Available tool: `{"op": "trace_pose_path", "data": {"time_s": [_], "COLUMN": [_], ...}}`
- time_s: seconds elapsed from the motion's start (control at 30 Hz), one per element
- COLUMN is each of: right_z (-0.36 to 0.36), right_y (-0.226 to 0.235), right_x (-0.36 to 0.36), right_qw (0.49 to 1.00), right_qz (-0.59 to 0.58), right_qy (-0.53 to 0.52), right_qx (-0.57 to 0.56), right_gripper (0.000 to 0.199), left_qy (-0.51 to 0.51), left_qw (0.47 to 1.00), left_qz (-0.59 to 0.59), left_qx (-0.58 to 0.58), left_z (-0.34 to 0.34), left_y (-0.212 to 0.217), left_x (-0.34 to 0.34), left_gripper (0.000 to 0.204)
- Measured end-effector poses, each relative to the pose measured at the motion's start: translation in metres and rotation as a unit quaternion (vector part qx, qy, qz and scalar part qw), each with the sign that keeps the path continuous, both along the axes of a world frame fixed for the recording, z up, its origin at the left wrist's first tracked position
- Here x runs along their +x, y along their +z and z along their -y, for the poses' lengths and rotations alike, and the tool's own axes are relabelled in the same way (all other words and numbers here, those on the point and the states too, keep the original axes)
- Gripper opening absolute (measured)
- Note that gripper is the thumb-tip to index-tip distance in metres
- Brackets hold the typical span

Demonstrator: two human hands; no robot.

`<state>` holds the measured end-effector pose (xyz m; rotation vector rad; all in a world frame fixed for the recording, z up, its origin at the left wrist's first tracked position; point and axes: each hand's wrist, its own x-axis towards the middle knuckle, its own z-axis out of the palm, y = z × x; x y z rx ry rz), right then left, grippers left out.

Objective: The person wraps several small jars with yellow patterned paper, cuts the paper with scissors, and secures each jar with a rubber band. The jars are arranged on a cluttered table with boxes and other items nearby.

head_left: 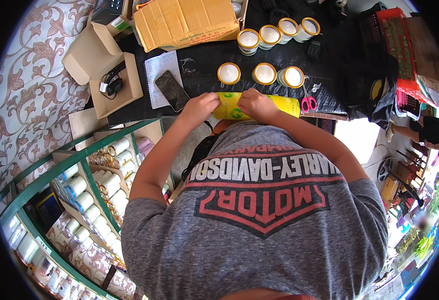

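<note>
A yellow plastic roll or packet with green print (288, 105) lies across the front edge of the black-covered table. My left hand (204, 107) is closed on its left end. My right hand (257, 104) presses its curled fingers on its upper side, near the middle. Just beyond stand three white candles in glass jars with gold rims: a left one (229, 73), a middle one (265, 73) and a right one (293, 77). Pink-handled scissors (308, 103) rest to the right of the yellow roll. What my fingertips pinch is partly hidden.
More jar candles (270, 35) stand behind. A phone (172, 90) lies on a spiral notebook (154, 75); left of it an open carton (127, 96) holds a black headset (112, 85). A large cardboard box (187, 22) sits at the back. Green-framed shelves (82, 162) with jars flank my left side.
</note>
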<state>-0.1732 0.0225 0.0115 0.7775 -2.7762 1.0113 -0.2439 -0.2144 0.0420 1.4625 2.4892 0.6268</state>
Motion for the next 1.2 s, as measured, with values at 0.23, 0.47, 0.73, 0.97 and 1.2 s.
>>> {"op": "trace_pose_path", "data": {"time_s": [0.23,0.47,0.73,0.97,1.2], "right_z": [0.002,0.004,0.018,0.031,0.030], "right_y": [0.001,0.001,0.019,0.002,0.003], "right_x": [0.002,0.005,0.002,-0.007,-0.008], "right_qw": [1.000,0.999,0.995,0.995,0.972], "right_qz": [0.002,0.022,0.032,0.030,0.141], "right_qy": [-0.013,-0.035,-0.096,-0.097,-0.136], "right_qx": [-0.003,-0.017,-0.001,0.016,-0.126], "right_gripper": [0.007,0.007,0.017,0.011,0.011], "left_qy": [-0.033,0.023,0.103,0.161,0.138], "left_qw": [0.985,0.999,0.992,0.962,0.955], "left_qz": [-0.143,0.012,0.078,0.181,0.242], "left_qx": [-0.095,-0.040,0.016,0.126,0.105], "left_z": [-0.018,-0.016,-0.010,-0.015,-0.015], "left_y": [0.002,-0.002,-0.017,-0.024,-0.022], "left_x": [0.004,-0.004,-0.003,0.006,-0.001], "left_gripper": [0.010,0.017,0.021,0.024,0.012]}}
